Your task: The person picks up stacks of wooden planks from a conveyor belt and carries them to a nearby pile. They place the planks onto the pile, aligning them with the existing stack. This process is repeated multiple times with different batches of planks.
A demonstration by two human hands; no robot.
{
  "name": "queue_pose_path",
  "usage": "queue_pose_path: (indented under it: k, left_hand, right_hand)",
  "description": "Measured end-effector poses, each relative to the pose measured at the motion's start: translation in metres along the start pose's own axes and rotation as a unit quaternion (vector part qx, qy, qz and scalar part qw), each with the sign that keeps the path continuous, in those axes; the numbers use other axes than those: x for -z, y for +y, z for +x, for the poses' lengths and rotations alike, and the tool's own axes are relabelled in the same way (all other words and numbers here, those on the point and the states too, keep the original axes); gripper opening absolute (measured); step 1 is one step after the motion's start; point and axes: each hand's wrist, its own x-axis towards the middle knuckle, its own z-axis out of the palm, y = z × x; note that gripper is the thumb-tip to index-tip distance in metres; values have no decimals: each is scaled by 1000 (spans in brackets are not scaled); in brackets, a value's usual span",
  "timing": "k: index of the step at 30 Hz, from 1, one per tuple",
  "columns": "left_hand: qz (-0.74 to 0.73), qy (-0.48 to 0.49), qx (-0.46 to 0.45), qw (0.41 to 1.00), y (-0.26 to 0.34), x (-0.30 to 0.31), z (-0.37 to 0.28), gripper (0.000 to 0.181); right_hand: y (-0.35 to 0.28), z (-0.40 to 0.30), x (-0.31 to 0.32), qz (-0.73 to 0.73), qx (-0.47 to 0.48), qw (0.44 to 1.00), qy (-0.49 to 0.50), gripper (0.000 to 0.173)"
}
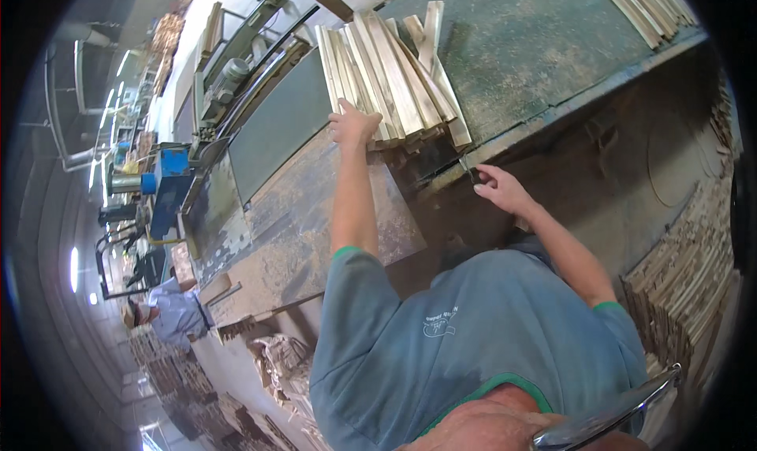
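My left hand is on the near left corner of a bundle of wooden strips, its thumb across the top and its fingers at the left side. The strips lie side by side in layers, some skewed at the right. Below the bundle's near right corner, my right hand pinches a small dark object between thumb and fingers. A thin metal piece extends from it toward the table edge. Whether it is a loose tool or fixed to the table cannot be told.
Sawdust covers the green table and the metal machine table. More strips lie at the far right. A blue machine and an electric motor stand left. Another person is beyond the table. Stacked wood stands right.
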Motion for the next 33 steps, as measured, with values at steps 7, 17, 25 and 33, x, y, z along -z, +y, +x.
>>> queue_pose_path:
  k: [7,17,25,33]
  left_hand:
    - [36,-5,5,999,11,0,-2,129]
    - [39,-15,-32,999,-23,36,15,120]
    - [-72,34,-95,992,-137,8,-38,115]
    - [-128,49,-28,990,-177,-8,-118,111]
  right_hand:
    - [-34,84,24,9,45,994,-98,71]
    - [-65,148,-47,68,25,993,-98,84]
    - [-133,157,-84,-165,25,986,30,87]
    - [-172,232,-111,-350,-67,930,93,118]
